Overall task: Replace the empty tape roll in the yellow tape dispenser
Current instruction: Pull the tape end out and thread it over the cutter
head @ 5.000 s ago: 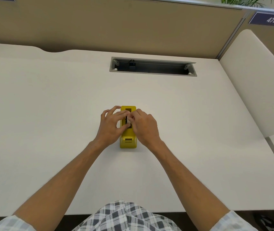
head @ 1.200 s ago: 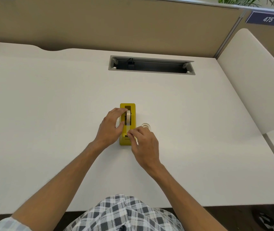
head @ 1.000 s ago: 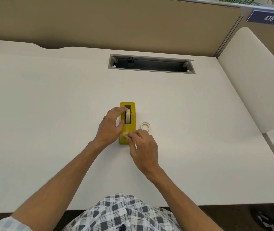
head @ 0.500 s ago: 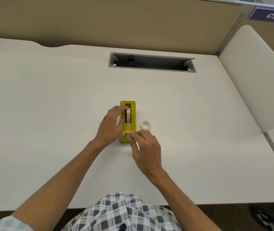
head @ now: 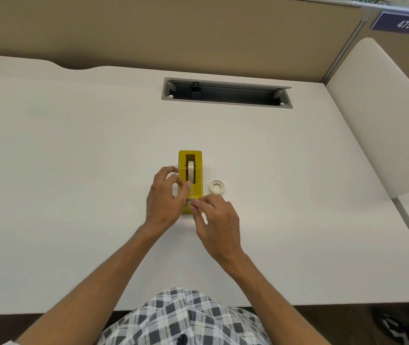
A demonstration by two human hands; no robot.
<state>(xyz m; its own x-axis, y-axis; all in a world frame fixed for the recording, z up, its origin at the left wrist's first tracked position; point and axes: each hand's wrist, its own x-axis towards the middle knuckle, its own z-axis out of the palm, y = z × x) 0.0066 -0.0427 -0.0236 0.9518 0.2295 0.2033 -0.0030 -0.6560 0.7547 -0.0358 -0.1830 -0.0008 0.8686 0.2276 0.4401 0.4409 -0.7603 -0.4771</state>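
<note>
The right hand's grip (head: 217, 220) pinches the tape end at the near end of the yellow tape dispenser (head: 190, 181), whose long axis runs straight away from it. Left hand (head: 166, 195) steadies the body, fingers loosely curled; the empty tape roll (head: 216, 187) lies just beyond-right on the worktop (head: 74, 170).

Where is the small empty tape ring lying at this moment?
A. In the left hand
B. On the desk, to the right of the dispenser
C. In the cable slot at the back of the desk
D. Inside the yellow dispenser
B: the empty ring lies flat on the desk, just right of the yellow dispenser and apart from it.
</note>
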